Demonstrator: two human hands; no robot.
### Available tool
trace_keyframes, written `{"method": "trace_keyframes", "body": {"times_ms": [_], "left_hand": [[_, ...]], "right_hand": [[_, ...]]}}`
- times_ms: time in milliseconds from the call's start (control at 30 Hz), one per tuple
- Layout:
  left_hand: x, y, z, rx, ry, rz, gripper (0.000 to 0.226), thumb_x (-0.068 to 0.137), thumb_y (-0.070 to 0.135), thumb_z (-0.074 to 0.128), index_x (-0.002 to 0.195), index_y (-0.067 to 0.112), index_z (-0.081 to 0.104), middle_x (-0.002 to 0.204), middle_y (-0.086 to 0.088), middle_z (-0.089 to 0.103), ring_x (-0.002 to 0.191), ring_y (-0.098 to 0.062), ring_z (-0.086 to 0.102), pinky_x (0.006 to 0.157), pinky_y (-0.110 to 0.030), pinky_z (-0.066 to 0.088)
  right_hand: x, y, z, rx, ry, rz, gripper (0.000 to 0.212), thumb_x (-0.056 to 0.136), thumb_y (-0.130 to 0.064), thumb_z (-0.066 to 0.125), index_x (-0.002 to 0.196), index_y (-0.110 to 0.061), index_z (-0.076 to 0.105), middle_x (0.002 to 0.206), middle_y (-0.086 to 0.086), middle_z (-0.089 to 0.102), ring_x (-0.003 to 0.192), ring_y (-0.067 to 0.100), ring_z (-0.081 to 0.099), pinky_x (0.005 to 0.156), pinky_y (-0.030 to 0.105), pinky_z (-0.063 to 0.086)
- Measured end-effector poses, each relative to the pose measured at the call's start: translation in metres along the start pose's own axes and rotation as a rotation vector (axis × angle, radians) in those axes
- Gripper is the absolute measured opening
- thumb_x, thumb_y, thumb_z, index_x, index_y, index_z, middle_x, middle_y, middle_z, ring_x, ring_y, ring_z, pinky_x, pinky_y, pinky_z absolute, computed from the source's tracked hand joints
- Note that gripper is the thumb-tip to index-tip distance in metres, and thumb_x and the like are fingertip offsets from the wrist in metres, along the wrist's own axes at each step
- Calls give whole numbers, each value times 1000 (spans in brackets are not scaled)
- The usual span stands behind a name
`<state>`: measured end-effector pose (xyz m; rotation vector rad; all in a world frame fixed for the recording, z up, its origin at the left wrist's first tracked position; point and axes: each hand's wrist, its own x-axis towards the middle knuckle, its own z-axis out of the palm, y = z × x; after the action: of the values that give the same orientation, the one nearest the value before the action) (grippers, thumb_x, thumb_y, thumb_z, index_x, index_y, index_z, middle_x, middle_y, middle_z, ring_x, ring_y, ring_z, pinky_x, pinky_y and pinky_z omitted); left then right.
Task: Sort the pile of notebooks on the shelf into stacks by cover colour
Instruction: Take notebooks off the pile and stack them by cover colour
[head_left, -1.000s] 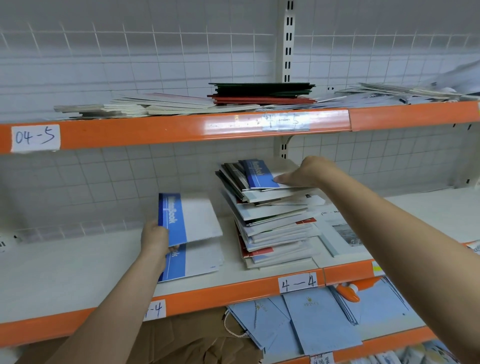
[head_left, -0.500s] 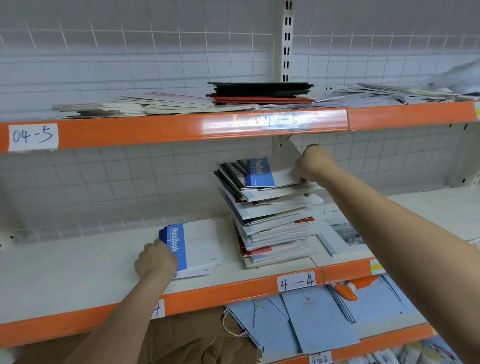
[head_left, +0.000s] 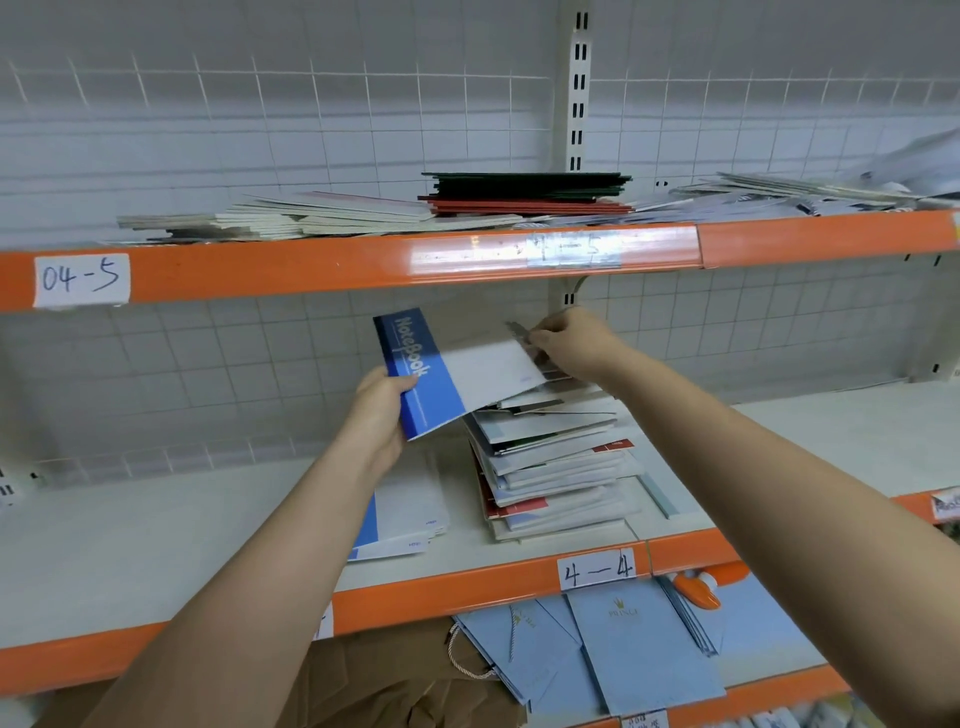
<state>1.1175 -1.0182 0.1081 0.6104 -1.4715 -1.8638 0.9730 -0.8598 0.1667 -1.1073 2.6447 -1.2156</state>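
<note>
- Shelf, marked 4—4: white board with an orange front edge; it carries both the unsorted pile and the sorted stack
- Pile of notebooks: untidy and leaning, right of centre on the shelf; white, grey, red and dark covers mixed; many still to sort
- Blue stack: blue-and-white notebooks lying flat just left of the pile, partly hidden by the left forearm
- Blue notebook: blue band with the word "NoteBook", white beyond it; raised and tilted above the pile's top, its far corner over the pile
- Left hand: fingers and thumb clamped on the blue spine edge of the blue notebook, bearing its weight
- Right hand: at the top of the pile, fingers pinching the edge of a thin grey item beside the raised cover; whether it also touches the blue notebook cannot be told
- Step in hand, as judged: a blue notebook is coming off the pile, bound for the blue stack
- Next move, as judged: carry it left and down, lay it square on the blue stack with the bands matching, while the right hand steadies the leaning pile against sliding
- Upper shelf, marked 04-5: flat stacks of pale, red and dark green books, not part of this step
</note>
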Motion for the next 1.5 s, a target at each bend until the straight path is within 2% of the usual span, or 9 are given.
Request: {"method": "trace_keyframes", "body": {"times_ms": [267, 600, 733, 833, 933, 1100, 1267, 1400, 1500], "left_hand": [[15, -43, -81, 185, 257, -157, 18, 91, 8, 47, 107, 9, 55, 97, -17, 64, 79, -31, 61, 73, -46, 49], [12, -97, -106, 1009, 318, -170, 20, 91, 10, 51, 109, 1, 47, 111, -21, 60, 78, -28, 52, 55, -28, 39], [9, -96, -106, 1375, 309, -156, 30, 92, 24, 53, 115, 7, 44, 109, -12, 61, 91, -27, 60, 66, -30, 45], [9, -96, -107, 1514, 327, -157, 33, 94, 33, 52, 117, 11, 43, 109, -9, 62, 94, -25, 62, 69, -29, 47], [10, -94, -110, 1569, 362, -128, 39, 90, 41, 57, 112, 13, 41, 103, -6, 64, 89, -23, 64, 60, -27, 45], [18, -78, -97, 1372, 395, 40, 39, 91, 47, 54, 99, 8, 50, 92, -9, 63, 80, -28, 58, 59, -30, 40], [16, -30, -32, 604, 213, 127, 42, 94, 46, 50, 76, 9, 59, 69, -10, 63, 60, -23, 57, 63, -33, 46], [9, 1, 10, 31, -54, -41, 31, 98, 39, 44, 95, 13, 59, 84, -10, 69, 72, -20, 64, 61, -29, 48], [9, 12, 19, -151, -22, -88, 11, 98, 14, 44, 99, 8, 54, 89, -9, 64, 77, -19, 62, 60, -31, 50]], "right_hand": [[8, 37, -21, -513, 27, 289, 79, 65, -85, 52, 105, -17, 55, 95, 3, 57, 87, 24, 53, 67, 31, 42], [22, 34, -26, -506, 25, 393, 94, 59, -85, 57, 123, -17, 51, 118, 9, 55, 112, 28, 46, 78, 34, 34], [23, 29, -26, -531, 80, 353, 78, 65, -73, 65, 117, -17, 53, 106, 8, 56, 103, 25, 49, 76, 31, 37], [26, 29, -27, -347, 117, 344, 46, 75, -35, 75, 108, -10, 56, 81, 5, 52, 71, 20, 52, 56, 26, 41], [26, 33, -24, -278, 186, 349, 30, 85, -16, 63, 111, -3, 55, 98, 13, 56, 80, 27, 53, 63, 29, 43], [20, 24, -23, 29, 248, 327, 22, 93, -5, 45, 111, 4, 55, 113, 22, 62, 98, 35, 63, 81, 39, 53], [7, -3, -16, 754, 69, 376, 22, 96, 1, 38, 114, 4, 51, 99, 23, 67, 83, 32, 69, 76, 40, 59], [-2, -15, -2, 804, -151, 311, 10, 97, 2, 41, 102, 4, 49, 88, 20, 65, 56, 20, 69, 46, 23, 55], [3, -12, 6, 625, -168, 259, 14, 93, -3, 53, 103, 6, 55, 84, 20, 66, 55, 21, 68, 50, 25, 56]]}}
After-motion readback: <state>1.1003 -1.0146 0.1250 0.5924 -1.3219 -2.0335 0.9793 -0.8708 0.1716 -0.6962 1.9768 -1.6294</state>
